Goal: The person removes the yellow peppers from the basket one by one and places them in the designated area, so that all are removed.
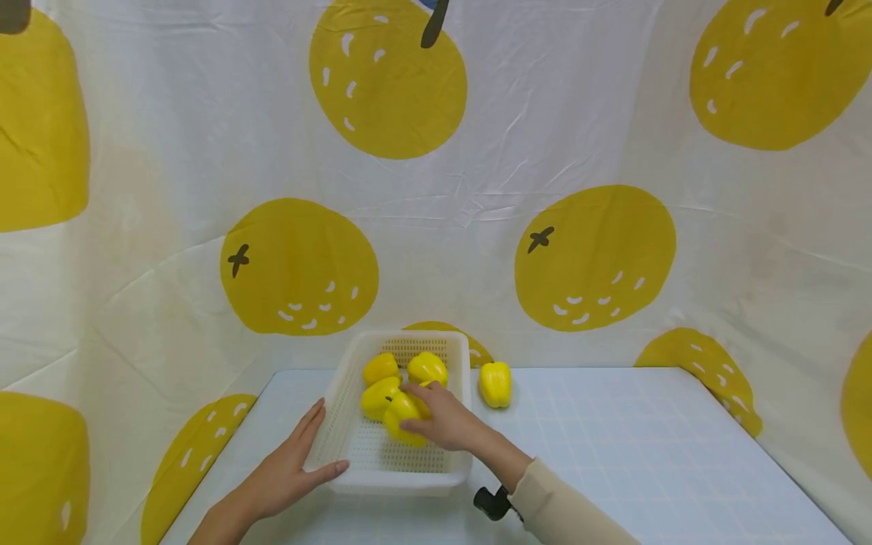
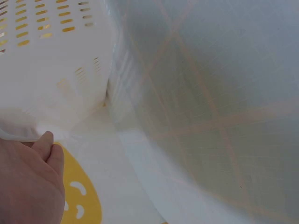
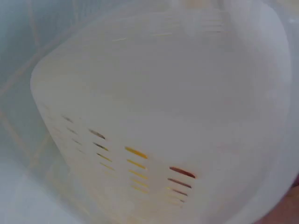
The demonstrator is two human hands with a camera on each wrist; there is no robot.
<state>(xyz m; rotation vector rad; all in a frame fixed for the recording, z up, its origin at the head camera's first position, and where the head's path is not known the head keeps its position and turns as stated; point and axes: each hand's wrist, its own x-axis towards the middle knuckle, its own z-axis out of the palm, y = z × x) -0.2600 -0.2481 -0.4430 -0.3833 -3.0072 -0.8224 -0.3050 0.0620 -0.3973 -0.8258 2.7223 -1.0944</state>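
Observation:
In the head view a white slotted plastic basket stands on the table with several yellow bell peppers inside. My right hand reaches in over its right side, thumb and fingers around a yellow bell pepper at the front of the cluster. My left hand is at the basket's near left corner, fingers extended along the left rim and thumb on the front rim. The left wrist view has the fingertips right at the rim. Only the basket's outer wall and a sliver of hand show in the right wrist view.
One more yellow bell pepper lies on the table just right of the basket. A pale blue checked cloth covers the table. Behind it hangs a white curtain printed with large yellow fruit. A black camera sits at the right wrist.

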